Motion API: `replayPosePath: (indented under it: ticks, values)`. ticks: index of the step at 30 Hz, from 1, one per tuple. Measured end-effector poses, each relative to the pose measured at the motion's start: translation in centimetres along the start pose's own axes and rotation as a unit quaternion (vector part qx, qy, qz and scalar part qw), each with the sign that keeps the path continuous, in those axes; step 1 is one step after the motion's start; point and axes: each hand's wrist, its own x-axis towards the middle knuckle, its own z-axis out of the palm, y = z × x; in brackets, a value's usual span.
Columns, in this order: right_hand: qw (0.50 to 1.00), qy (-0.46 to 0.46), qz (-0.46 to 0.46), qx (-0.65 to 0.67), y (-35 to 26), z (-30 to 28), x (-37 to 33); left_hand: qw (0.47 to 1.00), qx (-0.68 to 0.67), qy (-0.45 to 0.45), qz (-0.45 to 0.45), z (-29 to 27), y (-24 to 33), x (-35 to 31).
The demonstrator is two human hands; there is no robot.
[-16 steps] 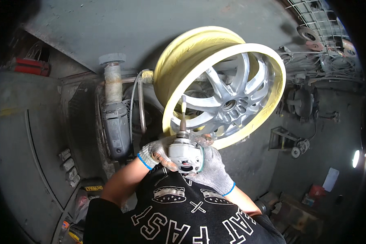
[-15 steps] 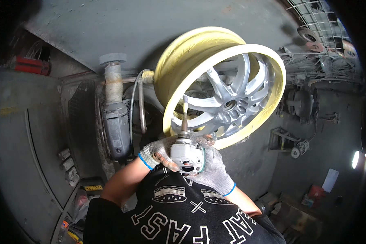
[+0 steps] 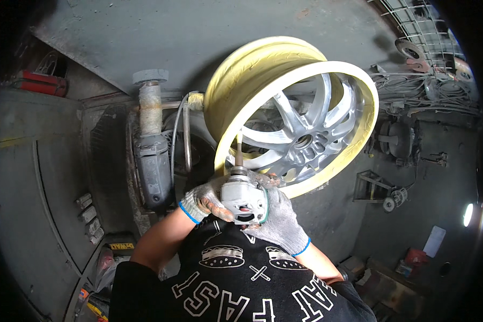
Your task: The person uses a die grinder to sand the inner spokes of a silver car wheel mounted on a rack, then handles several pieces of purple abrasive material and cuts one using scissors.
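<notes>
My two gloved hands hold a power grinder (image 3: 243, 201) with a silver-grey body and a long shaft (image 3: 239, 156) pointing away from me. My left hand (image 3: 205, 199) wraps the left side of its body. On its right side, my right hand (image 3: 282, 217) is closed round it, fingers reaching over the front. The shaft's pale tip is at the near left of a car wheel rim (image 3: 236, 83), beside a spoke; whether it touches the metal I cannot tell. Yellow covers the rim's barrel and outer lip, while its spokes (image 3: 260, 138) are bare, shiny metal. The rim leans tilted toward me.
Left of the rim stands a grey machine (image 3: 154, 174) with a round disc on its upright shaft. A cable (image 3: 174, 139) runs beside it. Farther left is a red case (image 3: 40, 84). A wire mesh (image 3: 413, 27) and a small metal stand (image 3: 371, 185) are at right.
The grinder has shifted slightly left and nearer to me, and its shaft has turned a little. Both hands moved with it. The rim appears slightly lower in view.
</notes>
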Motion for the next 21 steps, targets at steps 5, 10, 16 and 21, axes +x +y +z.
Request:
replayPosePath:
  ticks: [5, 10, 16, 21]
  values:
    - [0.990, -0.052, 0.059, 0.117, -0.6, -3.0, -0.7, 0.989, 0.036, 0.045, -0.134, -2.2, -2.8, -0.4]
    - [0.987, -0.064, 0.064, 0.129, -0.6, -4.2, 0.3, 0.993, 0.060, 0.095, -0.045, 2.2, -1.1, 0.0]
    - [0.994, -0.060, 0.004, 0.086, 0.4, -4.5, 0.5, 0.991, 0.122, 0.062, 0.015, 2.4, -1.3, 1.0]
    - [0.992, -0.083, 0.019, 0.095, 0.7, -5.2, 0.1, 0.992, 0.117, 0.045, -0.004, 3.8, -0.7, 2.1]
